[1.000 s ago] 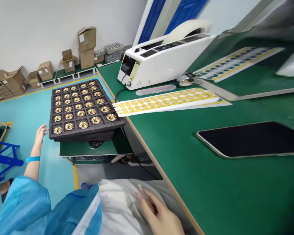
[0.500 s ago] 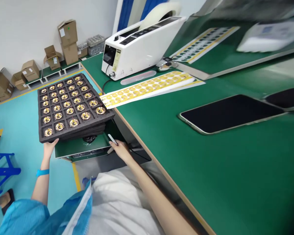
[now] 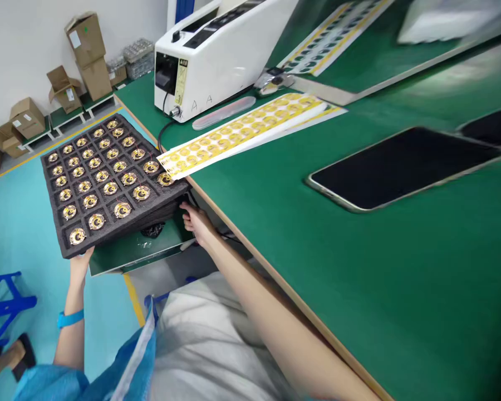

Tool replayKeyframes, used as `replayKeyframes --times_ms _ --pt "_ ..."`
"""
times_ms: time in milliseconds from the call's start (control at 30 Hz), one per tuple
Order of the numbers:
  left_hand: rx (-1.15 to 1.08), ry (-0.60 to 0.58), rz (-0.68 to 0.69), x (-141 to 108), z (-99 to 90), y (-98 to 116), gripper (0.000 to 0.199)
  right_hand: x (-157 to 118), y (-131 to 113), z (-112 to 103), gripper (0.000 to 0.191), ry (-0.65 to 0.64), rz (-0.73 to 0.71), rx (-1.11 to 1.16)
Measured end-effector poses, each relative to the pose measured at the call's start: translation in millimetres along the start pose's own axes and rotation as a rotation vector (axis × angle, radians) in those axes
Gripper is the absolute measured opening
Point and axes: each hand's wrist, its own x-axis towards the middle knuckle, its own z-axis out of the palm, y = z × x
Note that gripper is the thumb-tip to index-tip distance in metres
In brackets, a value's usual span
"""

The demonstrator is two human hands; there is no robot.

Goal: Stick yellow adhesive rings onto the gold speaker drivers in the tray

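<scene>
A black foam tray (image 3: pixel 119 209) carries rows of round gold-and-white parts, each in its own square pocket. It lies tilted on more black foam above a green shelf (image 3: pixel 129 255). My left hand (image 3: pixel 80 263) grips the tray's near left corner from below, its fingers mostly hidden underneath. My right hand (image 3: pixel 197 224) is closed beside the near right corner of the foam, fingers curled and thumb side up. What it holds, if anything, is hidden. A sheet of yellow round stickers (image 3: pixel 234 133) overlaps the tray's right corner.
On the green workbench (image 3: pixel 359 278) are a white tape dispenser (image 3: pixel 217 67), a clear plastic strip (image 3: pixel 223 113) and a black-screened phone (image 3: pixel 401 167). Cardboard boxes (image 3: pixel 27 118) line the wall. A blue metal frame (image 3: pixel 8 306) and a person's foot (image 3: pixel 19 353) are at left.
My right hand has moved up to the foam's corner, and the white stick it held no longer shows. The tray has shifted slightly, its right corner now under the sticker sheet. The view has shifted.
</scene>
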Motion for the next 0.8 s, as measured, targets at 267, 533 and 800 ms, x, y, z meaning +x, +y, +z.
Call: replayKeyframes --times_ms 267,533,800 --pt "-0.011 -0.001 0.01 17.2 0.7 -3.3 0.034 27.7 -21.0 14.9 0.036 -0.023 0.09 0.229" --pt "-0.098 0.061 0.025 17.8 -1.2 -7.7 0.037 32.0 -28.1 4.9 0.035 -0.063 0.116 0.325" --pt "-0.157 0.068 -0.002 19.7 -5.0 -20.6 0.034 18.5 -25.7 8.0 0.036 -0.106 0.098 0.308"
